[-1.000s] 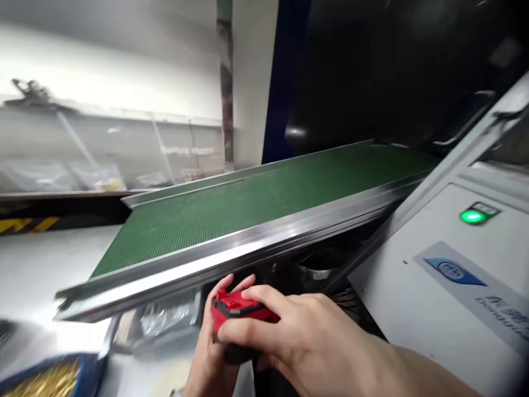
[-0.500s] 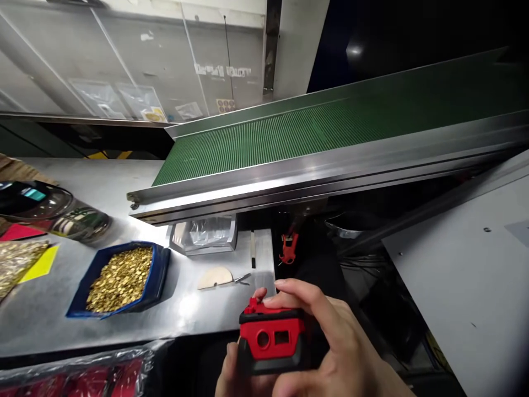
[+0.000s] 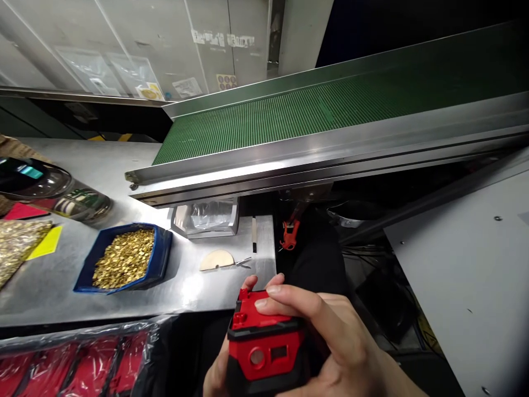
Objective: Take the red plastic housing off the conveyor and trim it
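"So, in the head view, where is the housing?"

"The red-and-black housing (image 3: 266,353) is at the bottom, right of centre, raised between 2 hands and in front of the metal table (image 3: 165,306). Its near face has 1 round hole and 1 squarish opening."

"And the fingers?"

"The left hand (image 3: 219,366) cups its left side, with 2 fingertips showing past the far edge, slightly apart. The rest of that hand is hidden. The right hand (image 3: 341,336) grips from the right: 2 fingers lie close together on the red top, and the thumb sits low at the near side, partly cut off by the frame. I can't tell how its other fingers lie."

"What's on the table?"

"A blue bin (image 3: 163,259) of small gold-coloured pieces (image 3: 124,259), a pale half-round piece (image 3: 217,259) with a thin pointed metal tool (image 3: 243,261) at its right end, and a narrow strip (image 3: 254,234) with a black end."

"Beyond those?"

"A green conveyor belt (image 3: 256,121) slants up to the right. An orange-red tool (image 3: 290,234) is below its frame, just right of the table. At the lower left, clear plastic (image 3: 152,331) covers a row of red parts (image 3: 88,366)."
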A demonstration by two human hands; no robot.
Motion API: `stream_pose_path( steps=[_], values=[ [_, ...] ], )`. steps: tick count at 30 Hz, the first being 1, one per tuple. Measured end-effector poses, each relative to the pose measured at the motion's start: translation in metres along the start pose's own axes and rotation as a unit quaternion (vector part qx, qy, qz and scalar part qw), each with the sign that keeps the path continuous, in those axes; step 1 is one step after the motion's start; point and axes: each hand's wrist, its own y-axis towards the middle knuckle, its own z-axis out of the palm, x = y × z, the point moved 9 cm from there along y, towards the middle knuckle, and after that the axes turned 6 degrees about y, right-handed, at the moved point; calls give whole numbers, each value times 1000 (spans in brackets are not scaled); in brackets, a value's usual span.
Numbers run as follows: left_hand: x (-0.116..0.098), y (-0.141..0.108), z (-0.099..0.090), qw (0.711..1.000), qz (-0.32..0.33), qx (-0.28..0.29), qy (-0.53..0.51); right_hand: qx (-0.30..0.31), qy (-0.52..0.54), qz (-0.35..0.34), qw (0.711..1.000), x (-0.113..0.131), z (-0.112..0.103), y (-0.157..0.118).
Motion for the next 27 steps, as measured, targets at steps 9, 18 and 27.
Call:
stream_pose_path(
  steps=[9,18,27],
  values=[
    [19,-4,-10,997,-33,13,-63,45,57,51,996,-21,14,-4],
    [29,-12,-35,997,-45,-56,11,31,105,79,991,-34,19,-20],
    [32,-48,-73,959,-82,-184,199,84,439,229,865,-72,50,-46]
  ],
)
